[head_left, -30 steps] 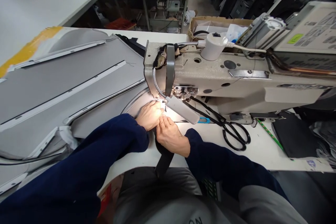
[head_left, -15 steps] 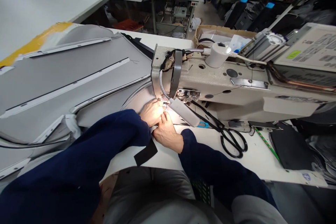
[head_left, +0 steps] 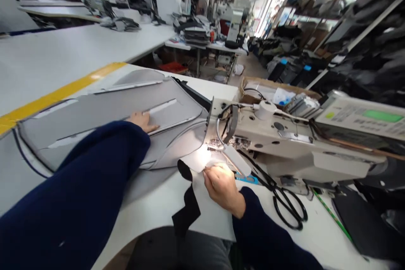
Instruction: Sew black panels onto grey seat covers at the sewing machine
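Pressing open-palmed with the left hand point(head_left: 142, 121) on the grey fabric panel point(head_left: 107, 122), right hand point(head_left: 221, 185) curled on a pale fabric sheet point(head_left: 209, 219) by the sewing machine point(head_left: 278, 135), grip unclear, black strip point(head_left: 186, 206) left loose at near side

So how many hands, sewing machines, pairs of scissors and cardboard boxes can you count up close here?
Hands: 2, the left hand and the right hand
Sewing machines: 1, the sewing machine
Pairs of scissors: 1, the pair of scissors
Cardboard boxes: 1, the cardboard box
Total: 5
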A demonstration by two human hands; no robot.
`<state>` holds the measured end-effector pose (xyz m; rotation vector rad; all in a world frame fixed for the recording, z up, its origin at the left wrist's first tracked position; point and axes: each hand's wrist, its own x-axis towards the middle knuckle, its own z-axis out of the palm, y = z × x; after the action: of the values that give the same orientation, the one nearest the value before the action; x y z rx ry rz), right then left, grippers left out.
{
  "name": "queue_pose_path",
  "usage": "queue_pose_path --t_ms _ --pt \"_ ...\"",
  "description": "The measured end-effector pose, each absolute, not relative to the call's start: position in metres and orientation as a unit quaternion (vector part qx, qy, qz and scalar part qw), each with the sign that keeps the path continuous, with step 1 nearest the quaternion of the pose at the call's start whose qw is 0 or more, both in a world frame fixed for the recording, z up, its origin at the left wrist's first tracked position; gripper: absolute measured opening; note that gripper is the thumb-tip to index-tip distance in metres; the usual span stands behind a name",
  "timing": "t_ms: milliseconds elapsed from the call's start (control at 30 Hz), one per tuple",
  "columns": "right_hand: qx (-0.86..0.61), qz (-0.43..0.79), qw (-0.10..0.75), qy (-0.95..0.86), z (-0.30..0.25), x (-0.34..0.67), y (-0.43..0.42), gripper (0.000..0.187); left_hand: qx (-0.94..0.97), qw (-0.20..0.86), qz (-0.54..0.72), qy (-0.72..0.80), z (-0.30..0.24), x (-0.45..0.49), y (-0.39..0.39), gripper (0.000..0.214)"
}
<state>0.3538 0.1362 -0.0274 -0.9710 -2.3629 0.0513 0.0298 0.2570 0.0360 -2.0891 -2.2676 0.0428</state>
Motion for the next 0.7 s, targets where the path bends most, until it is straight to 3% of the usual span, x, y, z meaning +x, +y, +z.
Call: queue_pose_path --t_ms 200,300,400,500,567,700 --pt "-0.277 0.080 0.411 -0.865 0.022 0.319 0.137 0.024 -0.665 -0.018 0.045 -0.746 -0.022 0.003 0.277 0.034" --pt "-0.287 0.076 0.418 -0.858 0.031 0.282 0.165 0.029 -0.659 -0.025 0.033 -0.751 -0.025 0.000 0.275 0.034" --pt "-0.388 0.076 0.375 -0.838 0.035 0.243 0.215 0.036 -0.657 -0.010 -0.015 -0.754 -0.031 -0.004 0.256 0.046" --pt "-0.551 0.052 0.260 -0.791 0.041 0.207 0.271 0.050 -0.666 -0.009 -0.067 -0.743 -0.044 0.003 0.220 0.062" --pt "-0.627 0.040 0.211 -0.749 0.043 0.187 0.299 0.055 -0.682 -0.025 -0.086 -0.726 -0.052 0.010 0.196 0.063" --pt "-0.675 0.031 0.201 -0.709 0.039 0.173 0.321 0.050 -0.697 0.007 -0.146 -0.702 -0.051 0.001 0.178 0.056"
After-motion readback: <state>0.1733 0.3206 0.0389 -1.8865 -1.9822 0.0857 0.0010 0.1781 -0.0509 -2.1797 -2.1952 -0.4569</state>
